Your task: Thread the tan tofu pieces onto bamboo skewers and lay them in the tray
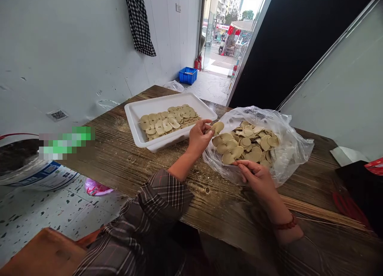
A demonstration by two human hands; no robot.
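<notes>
My left hand (200, 137) is closed on a round beige slice (218, 127), at the upper end of a short row of slices. The row (226, 143) hangs over the near left side of a clear plastic bag (291, 148) full of loose slices (254, 138). Fingers of my right hand (255, 174) pinch the lower end of this row, where a thin stick seems to run through; most of the stick is hidden. Left of the bag, a white tray (136, 128) holds skewered slices (164, 122) in overlapping rows.
Thin wooden sticks (323, 212) lie on the wooden table (119, 160) at the right. A large bucket (38, 176) stands at the left. Beyond the table are a blue crate (188, 75) and a glass door. A dark object (356, 184) is at the right edge.
</notes>
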